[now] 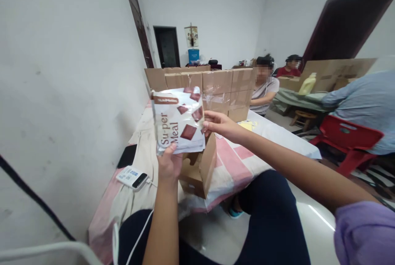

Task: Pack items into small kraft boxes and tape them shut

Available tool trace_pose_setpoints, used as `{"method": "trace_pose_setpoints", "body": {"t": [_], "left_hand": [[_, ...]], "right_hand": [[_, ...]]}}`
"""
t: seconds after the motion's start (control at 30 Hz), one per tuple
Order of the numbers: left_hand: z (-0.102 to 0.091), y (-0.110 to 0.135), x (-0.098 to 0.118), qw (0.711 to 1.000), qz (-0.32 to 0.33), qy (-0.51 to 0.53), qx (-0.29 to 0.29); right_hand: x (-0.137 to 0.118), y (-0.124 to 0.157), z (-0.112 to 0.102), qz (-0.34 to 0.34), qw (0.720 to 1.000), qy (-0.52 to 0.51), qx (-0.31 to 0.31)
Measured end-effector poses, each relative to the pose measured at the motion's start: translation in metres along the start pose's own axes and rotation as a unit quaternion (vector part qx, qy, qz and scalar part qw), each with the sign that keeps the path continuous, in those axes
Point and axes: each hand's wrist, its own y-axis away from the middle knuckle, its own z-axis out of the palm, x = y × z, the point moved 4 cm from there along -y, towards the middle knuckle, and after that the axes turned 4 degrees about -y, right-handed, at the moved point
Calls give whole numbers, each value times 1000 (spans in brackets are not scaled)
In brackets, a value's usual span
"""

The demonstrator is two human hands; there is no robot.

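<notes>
A white food pouch (173,123) printed "Su-per Meal" with brown squares is held up in front of me, turned so its lettering runs sideways. My left hand (169,162) grips its lower edge, thumb on the front. At the pouch's right edge my right hand (220,125) pinches the side with thumb and fingers. Below and behind the pouch stands an open cardboard box (193,180) at the table's near edge; the pouch and my left hand hide part of it, and its contents cannot be made out.
Cardboard boxes (217,82) form a wall across the table (247,170). On the left lie a white power bank (131,177) with a cable and a black phone-like slab (127,156). Yellow paper (247,125) lies right. People sit beyond, near a red chair (352,133).
</notes>
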Motion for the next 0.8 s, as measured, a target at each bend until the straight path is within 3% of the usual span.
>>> {"method": "trace_pose_setpoints", "body": {"t": [0.13,0.33,0.47,0.6,0.8], "left_hand": [[1,0,-7,994,-59,-61,-73],[-18,-8,-21,957,-142,-225,-117],[-18,3,-27,907,-162,-371,-120],[3,23,-28,840,-144,-492,-180],[38,37,-22,798,-90,-500,-325]], "right_hand": [[-2,-9,-12,4,999,-10,53],[-34,-18,-40,-92,988,107,58],[-50,-28,-42,-84,978,189,-11],[-47,-32,-34,-70,949,289,-102],[-40,-22,-15,-71,874,409,-254]]}}
